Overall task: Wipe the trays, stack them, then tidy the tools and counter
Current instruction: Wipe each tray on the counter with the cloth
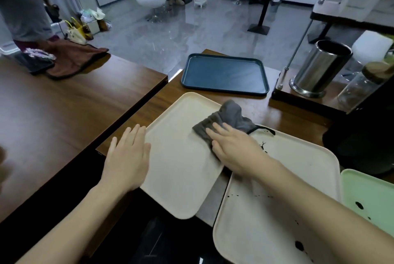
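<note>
Right hand (232, 150), fingers flat, presses the grey cloth (230, 114) onto the cream tray (177, 157) to wipe it; flat left hand (128, 155) steadies its left edge

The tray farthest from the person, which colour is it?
The far tray is plain dark teal-blue; the head view, the only one, shows it clearly.

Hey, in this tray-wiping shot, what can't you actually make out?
Head view:
- Green tray: cut off by the right edge.
- Stained cream tray: partly hidden under the right forearm, cut off at the bottom.
- Left cream tray: surface beneath the grey cloth and right hand hidden.
- Steel canister: inside too dark to tell.
</note>
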